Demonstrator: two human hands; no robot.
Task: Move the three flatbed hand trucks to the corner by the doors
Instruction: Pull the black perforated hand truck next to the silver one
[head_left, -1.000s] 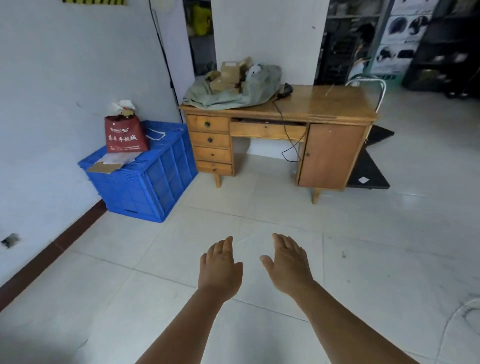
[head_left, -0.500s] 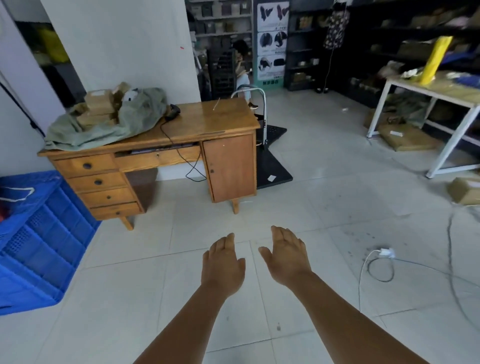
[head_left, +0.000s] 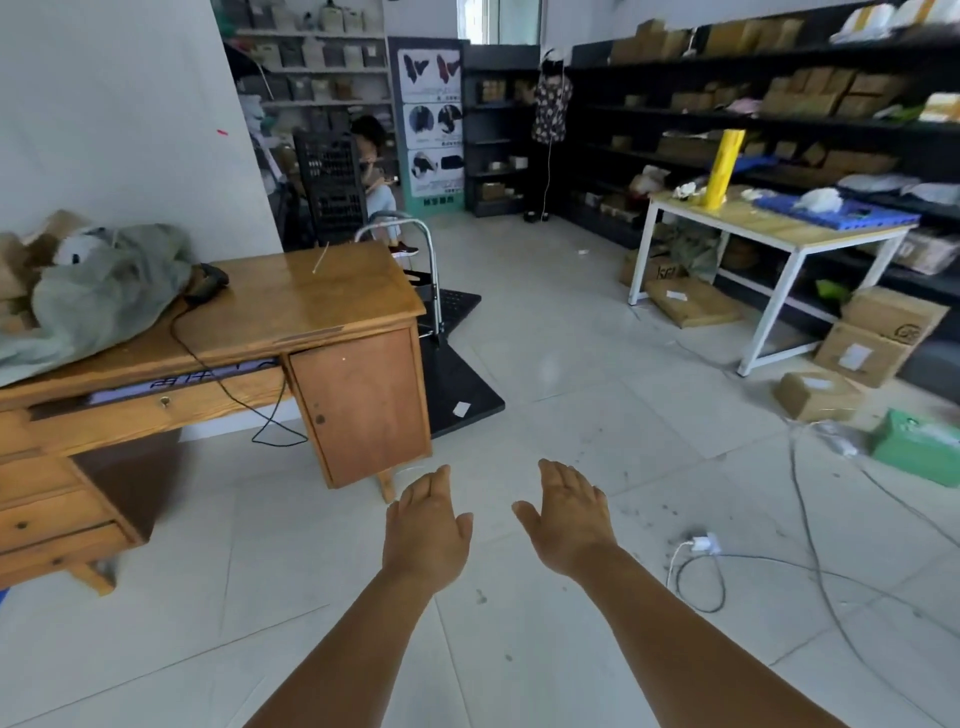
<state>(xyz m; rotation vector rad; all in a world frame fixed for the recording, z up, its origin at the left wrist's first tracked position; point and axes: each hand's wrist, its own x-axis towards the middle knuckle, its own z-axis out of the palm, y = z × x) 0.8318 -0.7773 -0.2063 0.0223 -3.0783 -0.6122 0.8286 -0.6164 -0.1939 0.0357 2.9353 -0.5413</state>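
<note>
Reaching out over the pale tiled floor (head_left: 545, 395), both bare arms stretch forward from the near edge of the scene. The left hand (head_left: 427, 525) is released, fingers together and relaxed, palm down, grasping nothing. The right hand (head_left: 566, 514) is likewise loose and empty, thumb spread toward the left one; the two are near each other but apart.

Beyond the left hand stands a worn honey-coloured wooden desk (head_left: 291, 306) with drawers on the left and a cabinet door on the right. A rumpled grey-green cloth bundle (head_left: 98, 291) lies on its left part, and a thin black cable (head_left: 228, 389) trails from the top down over the front.

Just behind the desk's right end sits a black flatbed hand truck (head_left: 457, 384), its platform flat on the floor and its curved silver metal handle (head_left: 410, 234) upright above the desk's far corner. A second black platform (head_left: 457, 304) shows just beyond it; whether more trucks stand there I cannot tell.

On the right, a white-legged table with a pale wooden top (head_left: 779, 228) carries a yellow upright roll (head_left: 724, 166). Brown cardboard boxes (head_left: 878, 332) lie around its legs, before dark shelving (head_left: 779, 104). A white charger with coiled cable (head_left: 701, 545) lies on the tiles near the right hand.
</note>
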